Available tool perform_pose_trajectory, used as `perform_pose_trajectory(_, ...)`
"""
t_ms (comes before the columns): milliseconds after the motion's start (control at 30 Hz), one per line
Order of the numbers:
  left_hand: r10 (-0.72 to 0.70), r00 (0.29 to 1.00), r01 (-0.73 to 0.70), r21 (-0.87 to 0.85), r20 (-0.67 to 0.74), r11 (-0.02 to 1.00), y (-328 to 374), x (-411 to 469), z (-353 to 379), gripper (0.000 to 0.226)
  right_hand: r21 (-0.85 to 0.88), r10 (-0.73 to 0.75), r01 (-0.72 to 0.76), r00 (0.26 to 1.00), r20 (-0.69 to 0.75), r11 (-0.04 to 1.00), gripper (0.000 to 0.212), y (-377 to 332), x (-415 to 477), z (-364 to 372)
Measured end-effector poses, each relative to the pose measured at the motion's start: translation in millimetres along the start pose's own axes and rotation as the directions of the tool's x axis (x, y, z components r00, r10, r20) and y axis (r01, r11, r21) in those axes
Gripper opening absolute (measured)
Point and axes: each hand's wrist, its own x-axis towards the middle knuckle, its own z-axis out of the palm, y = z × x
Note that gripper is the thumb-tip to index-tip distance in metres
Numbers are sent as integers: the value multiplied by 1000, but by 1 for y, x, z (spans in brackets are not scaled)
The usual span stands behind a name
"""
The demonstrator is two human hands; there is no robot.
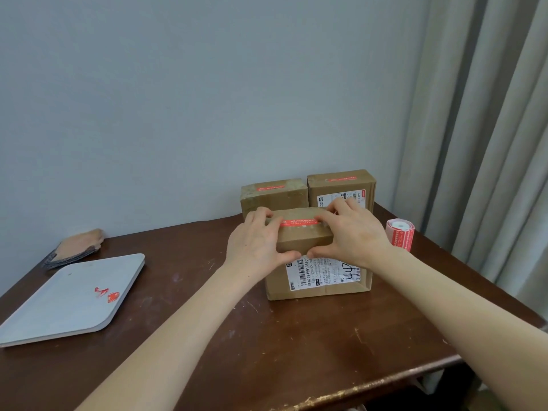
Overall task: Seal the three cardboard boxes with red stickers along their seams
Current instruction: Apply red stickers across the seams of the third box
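Three brown cardboard boxes stand on the dark wooden table [267, 345]. The near box [308, 244] has a white shipping label on its front and a red sticker [299, 222] along its top seam. My left hand [255, 244] and my right hand [350, 235] lie over its top from either side, fingers on the sticker's ends and thumbs against the front face. Behind it stand the back left box [274, 198] and the back right box [341, 186], each with a red sticker on top. A roll of red stickers [400, 234] stands to the right.
A grey tray [68, 304] with small red scraps on it lies at the left. Behind it lies a tan and grey cloth item [74, 247]. A pale wall is at the back and curtains [489, 143] hang on the right. The table's front edge is near.
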Motion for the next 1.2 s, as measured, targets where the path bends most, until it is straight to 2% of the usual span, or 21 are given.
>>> perform_pose_trajectory(433, -35, 998, 37, -31, 47, 999, -3, 4, 4, 81, -2, 34, -34, 995, 96, 999, 85, 0, 8, -1)
perform_pose_trajectory(700, -22, 999, 25, -104, 32, 994, -8, 0, 4, 83, -16, 33, -32, 998, 55, 999, 82, -1, 5, 1)
perform_pose_trajectory(867, 15, 1000, -16, -171, -8, 985, -15, -12, 2, 73, -16, 30, -30, 999, -23, 999, 82, -2, -2, 3)
perform_pose_trajectory(1033, 31, 999, -33, -182, -14, 983, -14, -15, 1, 63, -12, 22, -23, 999, -42, 1000, 64, -1, -6, 3)
perform_pose_trajectory(1200, 27, 1000, -28, -139, -8, 990, -10, -13, 1, 61, 5, 10, -10, 1000, -18, 1000, 61, -1, -4, 4)
